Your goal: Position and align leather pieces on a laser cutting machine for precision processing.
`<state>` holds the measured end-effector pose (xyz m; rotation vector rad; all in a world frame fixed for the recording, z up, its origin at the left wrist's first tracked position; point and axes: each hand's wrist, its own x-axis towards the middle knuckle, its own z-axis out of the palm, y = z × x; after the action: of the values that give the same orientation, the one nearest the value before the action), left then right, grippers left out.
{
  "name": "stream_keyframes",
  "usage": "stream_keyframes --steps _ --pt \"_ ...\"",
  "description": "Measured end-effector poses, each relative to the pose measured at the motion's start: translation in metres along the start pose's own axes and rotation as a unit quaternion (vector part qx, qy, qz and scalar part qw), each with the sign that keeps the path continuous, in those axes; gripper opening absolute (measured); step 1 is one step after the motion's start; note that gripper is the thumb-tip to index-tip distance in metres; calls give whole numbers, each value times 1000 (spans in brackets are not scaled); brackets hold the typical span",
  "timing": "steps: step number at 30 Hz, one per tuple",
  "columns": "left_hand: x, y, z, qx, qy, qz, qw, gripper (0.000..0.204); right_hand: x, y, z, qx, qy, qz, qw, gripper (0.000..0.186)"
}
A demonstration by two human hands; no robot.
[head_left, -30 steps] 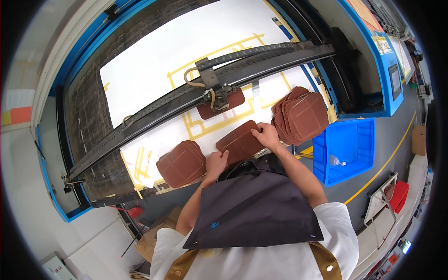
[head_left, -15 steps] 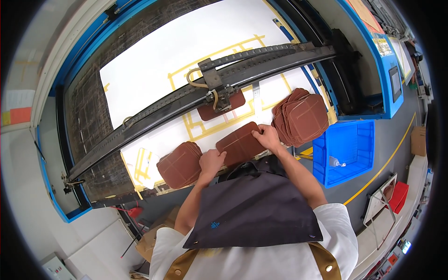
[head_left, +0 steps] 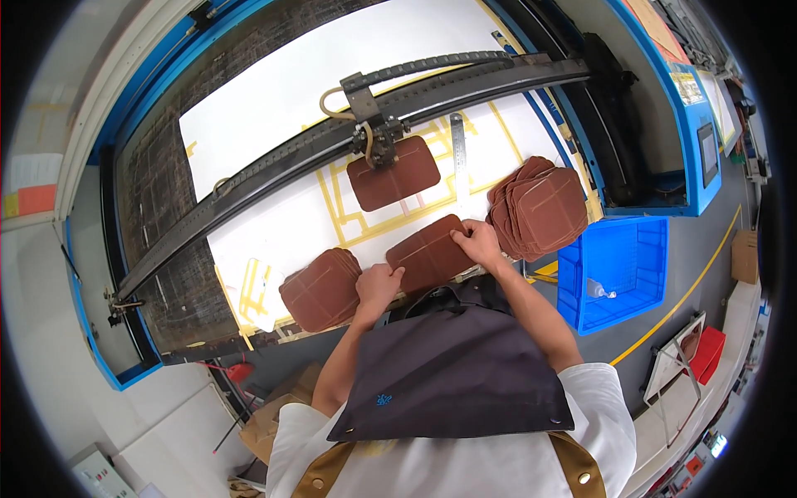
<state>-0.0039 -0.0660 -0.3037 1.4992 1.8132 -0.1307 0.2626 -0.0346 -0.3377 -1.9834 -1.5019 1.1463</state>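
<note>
Between my hands is a brown leather-like panel (head_left: 429, 251) with rounded corners, tilted near the front edge of the machine bed. My left hand (head_left: 379, 287) pinches its left edge. My right hand (head_left: 479, 244) grips its upper right corner, thumb on top. Left of my left hand lies a stack of similar brown panels (head_left: 321, 290); a taller, uneven stack (head_left: 538, 208) sits just right of my right hand. Farther in, another brown panel (head_left: 393, 173) lies on the yellow-taped white sheet, partly under the machine's carriage head (head_left: 379, 146).
A black gantry beam (head_left: 274, 178) crosses the bed at a slant. A steel ruler (head_left: 458, 153) lies on the white sheet (head_left: 274, 116). Beside the stack at right, a blue crate (head_left: 618, 278) holds a small whitish bottle. A white template with yellow tape (head_left: 259, 296) lies at the left.
The gantry beam and its carriage head have moved away from me, with the head shifting slightly left, uncovering more of the far panel and the ruler. My hands keep their hold, almost still.
</note>
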Motion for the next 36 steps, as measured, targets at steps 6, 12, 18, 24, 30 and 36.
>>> stream_keyframes --steps 6,12,18,24,30,36 --pt "38 2 -20 -57 171 24 983 33 0 4 3 0 10 -4 1000 41" --pt "143 3 -56 -86 361 68 926 42 -1 3 1 0 13 -18 1000 42" --pt "197 25 -87 -204 334 -4 920 61 -2 1 -2 5 6 -14 1000 42" --pt "203 30 -100 -222 239 -80 942 50 -3 4 -1 9 11 -7 1000 43" --pt "171 39 -91 -127 207 19 970 28 0 8 6 21 10 -6 1000 40" --pt "77 66 -46 100 314 341 880 9 -1 2 0 44 30 -23 998 26"
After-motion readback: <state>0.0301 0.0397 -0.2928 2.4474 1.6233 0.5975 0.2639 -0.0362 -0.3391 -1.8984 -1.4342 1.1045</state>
